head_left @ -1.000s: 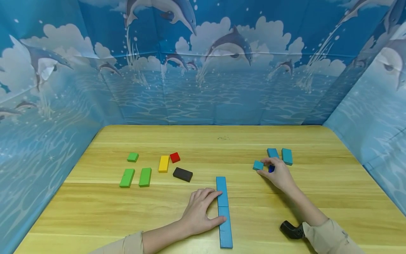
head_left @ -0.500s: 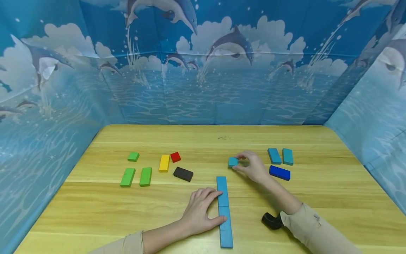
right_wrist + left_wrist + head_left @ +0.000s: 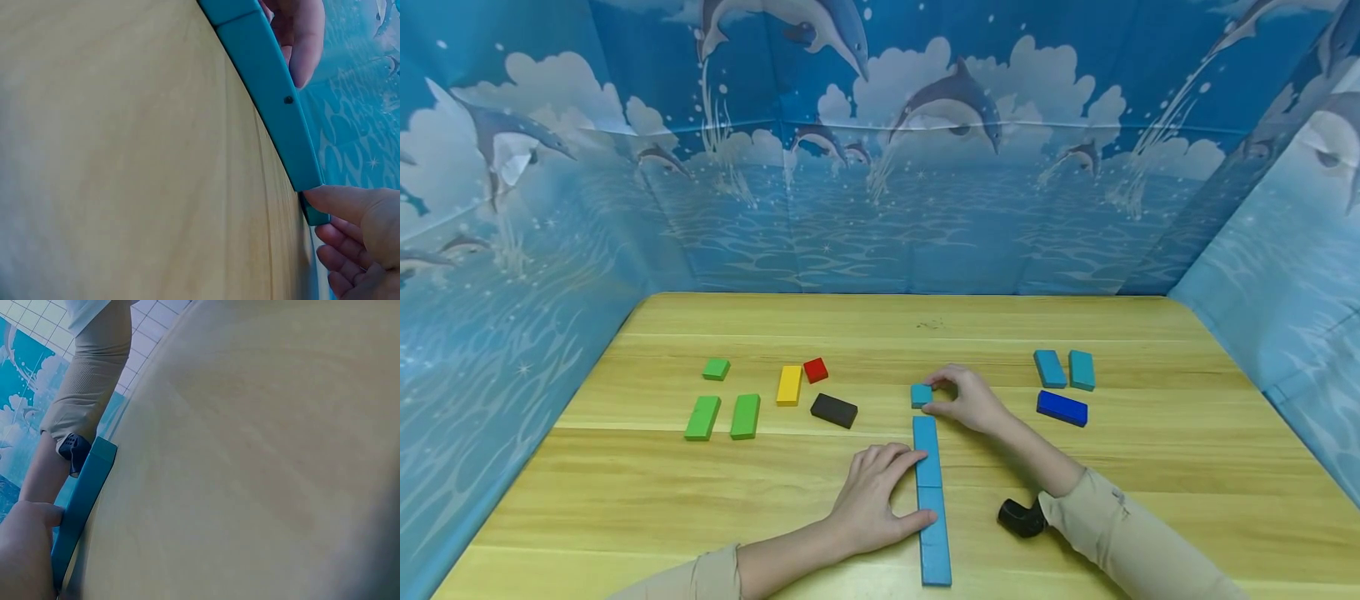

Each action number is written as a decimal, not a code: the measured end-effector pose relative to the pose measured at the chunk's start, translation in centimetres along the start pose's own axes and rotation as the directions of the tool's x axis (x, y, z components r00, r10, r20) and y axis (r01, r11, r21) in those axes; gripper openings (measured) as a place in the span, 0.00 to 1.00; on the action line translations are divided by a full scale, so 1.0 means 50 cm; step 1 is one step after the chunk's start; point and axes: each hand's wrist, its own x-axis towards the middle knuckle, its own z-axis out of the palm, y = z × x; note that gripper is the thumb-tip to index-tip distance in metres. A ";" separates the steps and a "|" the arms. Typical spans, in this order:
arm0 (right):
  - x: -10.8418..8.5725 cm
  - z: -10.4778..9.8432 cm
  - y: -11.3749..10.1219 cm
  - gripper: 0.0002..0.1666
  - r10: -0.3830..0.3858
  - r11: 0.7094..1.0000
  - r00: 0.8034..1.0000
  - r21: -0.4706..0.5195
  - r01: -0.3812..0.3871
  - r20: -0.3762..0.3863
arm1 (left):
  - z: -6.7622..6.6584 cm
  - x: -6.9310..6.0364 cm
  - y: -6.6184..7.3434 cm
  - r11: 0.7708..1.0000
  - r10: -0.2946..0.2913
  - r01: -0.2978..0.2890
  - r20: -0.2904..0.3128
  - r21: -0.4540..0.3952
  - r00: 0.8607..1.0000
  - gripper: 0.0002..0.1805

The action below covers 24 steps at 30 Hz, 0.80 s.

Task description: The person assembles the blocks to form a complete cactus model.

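Blue blocks [image 3: 928, 475] are lying end to end, the spread left hand [image 3: 871, 500] touching them; the right hand [image 3: 968, 402] is pinching a smaller block [image 3: 919, 396], not yet joined.

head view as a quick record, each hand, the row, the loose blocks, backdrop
left grip: touches the blue row
right grip: pinches a small blue block
held block: beyond the row's far end, a gap showing
loose, left: three green blocks, yellow block, red block, black block
loose, right: two flat blue blocks, dark blue block
surface: wooden table
backdrop: dolphin-print cloth
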 end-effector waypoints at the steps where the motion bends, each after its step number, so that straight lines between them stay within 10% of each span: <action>1: 0.000 0.001 -0.001 0.19 0.003 1.000 1.000 0.003 -0.003 0.006 | 0.000 0.000 0.000 1.000 -0.001 0.001 0.000 0.000 1.000 0.35; 24: 0.003 -0.009 0.001 0.12 0.093 0.983 0.989 0.149 -0.109 0.113 | 0.001 0.000 0.000 1.000 0.002 -0.002 -0.012 -0.004 1.000 0.35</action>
